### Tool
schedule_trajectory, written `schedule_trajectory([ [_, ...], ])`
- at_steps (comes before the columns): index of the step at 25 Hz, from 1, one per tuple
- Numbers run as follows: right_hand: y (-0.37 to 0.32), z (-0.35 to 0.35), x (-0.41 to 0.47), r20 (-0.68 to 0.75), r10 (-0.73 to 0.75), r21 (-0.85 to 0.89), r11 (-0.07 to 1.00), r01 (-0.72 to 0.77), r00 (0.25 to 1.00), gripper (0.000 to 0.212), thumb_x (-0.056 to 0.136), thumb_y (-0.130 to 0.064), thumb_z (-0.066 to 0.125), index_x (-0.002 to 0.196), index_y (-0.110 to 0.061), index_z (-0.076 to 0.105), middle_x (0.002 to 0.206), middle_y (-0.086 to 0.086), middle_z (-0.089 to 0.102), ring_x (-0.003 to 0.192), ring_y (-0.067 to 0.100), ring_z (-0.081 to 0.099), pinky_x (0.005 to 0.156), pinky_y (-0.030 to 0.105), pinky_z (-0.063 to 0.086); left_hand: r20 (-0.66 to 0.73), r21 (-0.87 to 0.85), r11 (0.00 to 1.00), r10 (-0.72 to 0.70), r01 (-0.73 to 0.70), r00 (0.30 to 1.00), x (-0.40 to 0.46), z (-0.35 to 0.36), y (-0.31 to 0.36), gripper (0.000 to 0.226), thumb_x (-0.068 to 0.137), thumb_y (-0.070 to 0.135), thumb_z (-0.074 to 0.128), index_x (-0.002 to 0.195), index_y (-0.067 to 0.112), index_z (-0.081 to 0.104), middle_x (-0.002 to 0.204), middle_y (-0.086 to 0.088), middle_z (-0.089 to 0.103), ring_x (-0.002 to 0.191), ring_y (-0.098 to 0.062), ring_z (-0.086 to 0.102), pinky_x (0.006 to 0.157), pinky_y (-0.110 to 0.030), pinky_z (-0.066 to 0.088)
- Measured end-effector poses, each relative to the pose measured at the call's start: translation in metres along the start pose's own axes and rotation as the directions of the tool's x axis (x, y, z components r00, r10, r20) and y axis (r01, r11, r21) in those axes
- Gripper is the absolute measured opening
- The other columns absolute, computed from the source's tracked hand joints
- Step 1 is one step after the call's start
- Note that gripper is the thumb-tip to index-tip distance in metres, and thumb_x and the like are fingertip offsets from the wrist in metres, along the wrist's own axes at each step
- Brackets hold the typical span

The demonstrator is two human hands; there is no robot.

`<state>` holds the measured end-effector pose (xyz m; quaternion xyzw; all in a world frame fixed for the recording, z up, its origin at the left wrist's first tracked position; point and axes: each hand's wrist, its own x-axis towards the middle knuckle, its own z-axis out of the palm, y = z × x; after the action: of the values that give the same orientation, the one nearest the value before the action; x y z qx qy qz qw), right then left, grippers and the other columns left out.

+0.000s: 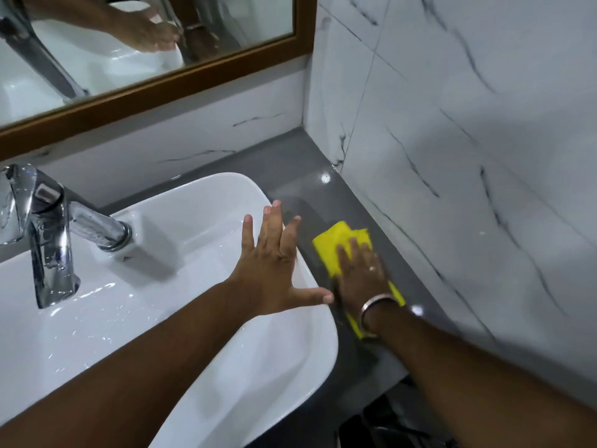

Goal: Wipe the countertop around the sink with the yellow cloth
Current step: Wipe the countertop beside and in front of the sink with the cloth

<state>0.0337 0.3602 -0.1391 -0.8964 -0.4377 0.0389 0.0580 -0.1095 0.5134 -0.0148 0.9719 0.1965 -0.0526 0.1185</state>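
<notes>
A folded yellow cloth (339,242) lies on the narrow grey countertop (290,163) to the right of the white sink (206,202). My right hand (360,273) presses flat on the cloth, covering its middle, and a metal bangle sits on that wrist. My left hand (274,260) is spread open over the sink's right rim, fingers apart, holding nothing.
A chrome faucet (48,234) stands at the sink's left. A marble-patterned tile wall (468,156) borders the countertop strip on the right and behind. A wood-framed mirror (155,88) hangs above. The counter's front edge drops off near the lower right.
</notes>
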Motion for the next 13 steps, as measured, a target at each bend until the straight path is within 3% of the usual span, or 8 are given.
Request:
schedule_trajectory([
  [2,-0.027,0.007,-0.072,0.092,-0.235,0.029,0.972,0.233,0.968,0.058,0.091,-0.034,0.038,0.146,-0.023,0.021,0.154,0.014,0.026,0.139,0.040,0.025,0.108,0.055,0.032,-0.004,0.015,1.000,0.013,-0.013,1.000,-0.002,-0.001,0.000,0.135,0.056,0.101,0.021,0.152,0.008,0.002,0.158,-0.027,-0.013,0.147,-0.039,-0.013,0.113,-0.060,-0.013],
  [4,-0.014,-0.005,-0.136,0.145,-0.339,0.019,0.940,0.340,0.929,0.062,0.091,-0.035,0.042,0.147,-0.022,0.019,0.157,0.010,0.016,0.143,0.035,0.010,0.111,0.051,0.023,-0.003,0.020,1.000,0.005,-0.005,1.000,-0.001,-0.001,-0.001,0.135,0.056,0.101,0.022,0.152,0.009,0.000,0.158,-0.026,-0.014,0.146,-0.039,-0.015,0.113,-0.059,-0.014],
  [8,0.030,-0.020,-0.082,0.086,-0.133,-0.018,0.991,0.135,0.987,0.054,0.092,-0.039,0.026,0.142,-0.018,0.030,0.151,0.013,0.030,0.135,0.041,0.033,0.102,0.055,0.040,-0.020,0.039,0.999,0.013,-0.012,1.000,0.001,0.000,-0.002,0.135,0.056,0.101,0.024,0.152,0.010,0.000,0.159,-0.026,-0.013,0.147,-0.038,-0.015,0.114,-0.059,-0.013],
  [11,0.007,-0.013,-0.013,0.176,0.072,0.041,0.996,-0.081,0.982,0.060,0.094,-0.040,0.033,0.147,-0.019,0.013,0.158,0.013,0.010,0.143,0.038,0.014,0.114,0.053,0.021,-0.046,0.038,0.999,0.007,-0.006,0.999,-0.001,0.003,-0.002,0.134,0.056,0.101,0.025,0.152,0.011,0.001,0.159,-0.025,-0.013,0.147,-0.037,-0.014,0.114,-0.060,-0.014],
  [13,-0.020,0.005,-0.037,0.093,0.017,0.026,0.999,-0.019,0.996,0.059,0.092,-0.040,0.033,0.146,-0.020,0.018,0.156,0.014,0.018,0.140,0.041,0.023,0.107,0.057,0.032,-0.051,0.037,0.999,0.002,0.000,0.999,-0.003,0.002,-0.002,0.133,0.056,0.101,0.025,0.152,0.012,0.001,0.159,-0.023,-0.014,0.147,-0.035,-0.014,0.114,-0.060,-0.015],
])
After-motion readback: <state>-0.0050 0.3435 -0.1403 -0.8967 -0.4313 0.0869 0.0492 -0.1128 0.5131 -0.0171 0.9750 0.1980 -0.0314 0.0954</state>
